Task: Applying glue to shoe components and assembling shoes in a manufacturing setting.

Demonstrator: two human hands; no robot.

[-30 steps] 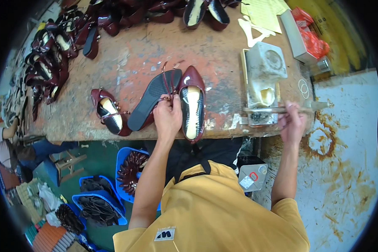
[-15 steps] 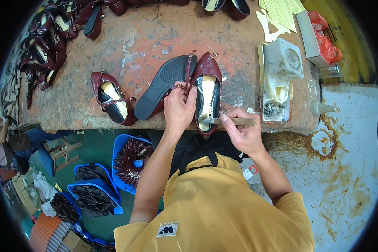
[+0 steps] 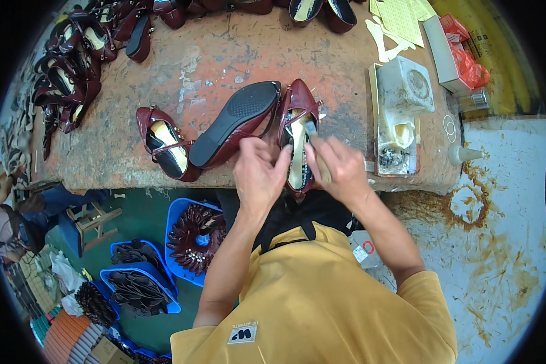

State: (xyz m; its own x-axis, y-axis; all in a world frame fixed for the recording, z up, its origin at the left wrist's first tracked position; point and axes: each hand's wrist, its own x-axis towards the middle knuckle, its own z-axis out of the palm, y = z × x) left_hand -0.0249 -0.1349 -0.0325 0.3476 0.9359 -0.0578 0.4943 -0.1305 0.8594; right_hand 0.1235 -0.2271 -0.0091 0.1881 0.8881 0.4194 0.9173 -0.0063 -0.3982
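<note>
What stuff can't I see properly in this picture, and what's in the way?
All in the head view:
- Part of the brush handle: the right hand covers it.
- Some fingertips of the left hand: curled out of sight behind the hand.
- Inside the shoe lying on its side: its opening faces away from the camera.
- The toes of the two top shoes: cut off by the upper edge.

left forearm: I see it bare, rising from below, leaning inward
left hand: back up, fingers loosely bent, thumb standing away from them
right forearm: bare, slanting up and leftward
right hand: I read fingers curled in a grip, back up
hand spacing: near, not touching
</note>
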